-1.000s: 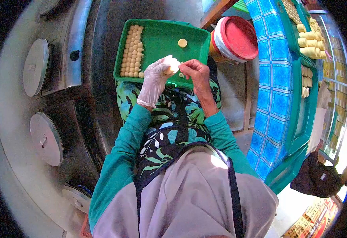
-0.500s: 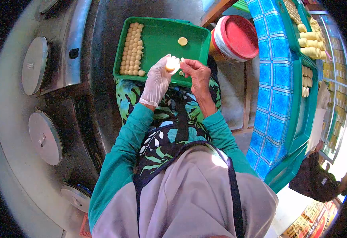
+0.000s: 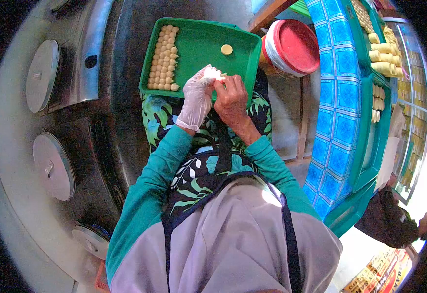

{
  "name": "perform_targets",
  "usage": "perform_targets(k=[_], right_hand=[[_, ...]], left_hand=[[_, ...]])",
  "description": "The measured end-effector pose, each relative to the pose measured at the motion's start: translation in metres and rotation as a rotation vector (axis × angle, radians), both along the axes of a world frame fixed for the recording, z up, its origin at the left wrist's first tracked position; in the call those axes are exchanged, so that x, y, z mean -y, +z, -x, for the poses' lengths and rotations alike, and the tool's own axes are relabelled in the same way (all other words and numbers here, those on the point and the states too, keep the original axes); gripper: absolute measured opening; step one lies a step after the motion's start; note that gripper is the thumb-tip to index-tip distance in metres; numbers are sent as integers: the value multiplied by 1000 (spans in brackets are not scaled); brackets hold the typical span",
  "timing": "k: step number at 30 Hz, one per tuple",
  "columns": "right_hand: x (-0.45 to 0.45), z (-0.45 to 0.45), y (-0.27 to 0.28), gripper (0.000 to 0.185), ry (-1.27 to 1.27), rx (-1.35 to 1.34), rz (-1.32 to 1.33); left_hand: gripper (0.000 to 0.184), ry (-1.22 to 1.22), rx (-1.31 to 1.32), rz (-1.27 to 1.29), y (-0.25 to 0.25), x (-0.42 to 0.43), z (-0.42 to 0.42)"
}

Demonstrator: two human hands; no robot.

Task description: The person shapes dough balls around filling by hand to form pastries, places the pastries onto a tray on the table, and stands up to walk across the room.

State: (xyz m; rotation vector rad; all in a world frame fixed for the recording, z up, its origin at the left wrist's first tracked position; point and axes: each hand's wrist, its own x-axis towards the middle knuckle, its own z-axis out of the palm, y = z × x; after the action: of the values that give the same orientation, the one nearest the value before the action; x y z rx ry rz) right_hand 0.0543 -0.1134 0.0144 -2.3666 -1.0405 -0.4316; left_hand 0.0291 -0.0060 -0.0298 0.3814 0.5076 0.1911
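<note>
A green tray rests on the lap, with rows of small pale dough balls along its left side. One flat round yellowish piece lies alone toward its right. My left hand, in a clear glove, is closed around a pale dough piece over the tray's front edge; glare washes out its shape. My bare right hand meets it from the right, thumb and fingers pinched together at the dough. Whatever sits between the right fingertips is hidden.
A red-lidded bucket stands right of the tray. Farther right, a table with a blue checked cloth bears green trays with dough pieces. Round metal lids sit at the left. A person's dark sleeve shows at the lower right.
My right hand has moved left and turned inward, from apart to against my left hand. My left hand has shifted slightly. The dark-clothed person at the lower right has moved a little.
</note>
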Motion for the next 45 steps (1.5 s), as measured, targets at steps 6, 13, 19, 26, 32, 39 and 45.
perform_targets(k=[6,13,19,26,32,39,45], right_hand=[[8,-2,3,29,38,-85,-102],[13,-1,-1,31,-53,-120,-216],[16,-3,-3,32,-81,-321,-387],[13,-1,-11,28,-136,-426,-360],[4,12,16,36,101,-357,-332],[-4,-2,31,58,25,-658,-584],[5,-20,29,63,46,-466,-409]], left_hand=[[37,-19,-24,2,0,-3,3],[38,-9,33,-35,15,4,-3],[42,-56,94,-79,23,2,-3],[41,-141,110,-81,32,-2,-4],[47,-37,159,230,35,-9,-6],[56,-196,92,-35,38,7,-12],[39,-156,137,82,47,1,-2]])
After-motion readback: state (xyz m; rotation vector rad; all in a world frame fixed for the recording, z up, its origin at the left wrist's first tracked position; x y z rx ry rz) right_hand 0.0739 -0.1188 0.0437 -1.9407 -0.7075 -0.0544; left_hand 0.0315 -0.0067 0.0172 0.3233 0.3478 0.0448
